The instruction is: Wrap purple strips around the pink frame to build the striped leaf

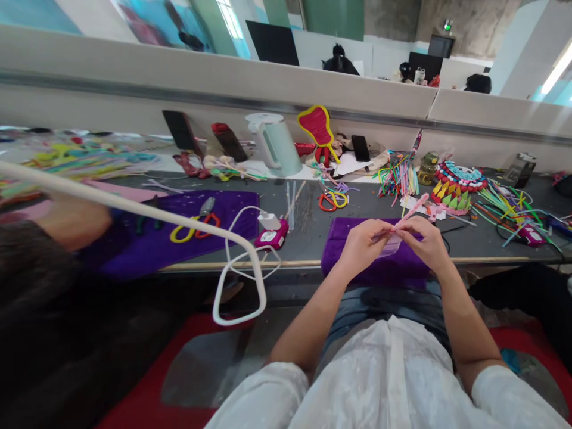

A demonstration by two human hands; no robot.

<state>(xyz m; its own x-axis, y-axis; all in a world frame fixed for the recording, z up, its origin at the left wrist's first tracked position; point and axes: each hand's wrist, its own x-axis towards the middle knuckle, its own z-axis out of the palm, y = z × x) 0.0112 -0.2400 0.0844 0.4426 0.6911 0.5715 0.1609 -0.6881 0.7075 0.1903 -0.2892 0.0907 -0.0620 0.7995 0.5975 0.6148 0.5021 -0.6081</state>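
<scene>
My left hand (364, 243) and my right hand (428, 240) meet above a purple cloth (339, 250) at the table's near edge. Both pinch a pink pipe cleaner (413, 210) that sticks up and to the right from my fingers. A small pale, translucent piece (391, 245) hangs between my two hands; I cannot tell what it is. My forearms reach forward from white sleeves.
Another person's arm (74, 220) rests at the left beside a larger purple cloth (187, 229) with yellow and orange scissors (194, 226). A white cable (241, 268) loops off a pink charger (271, 233). Coloured pipe cleaners (397, 174), a kettle (274, 143) and craft pieces crowd the back.
</scene>
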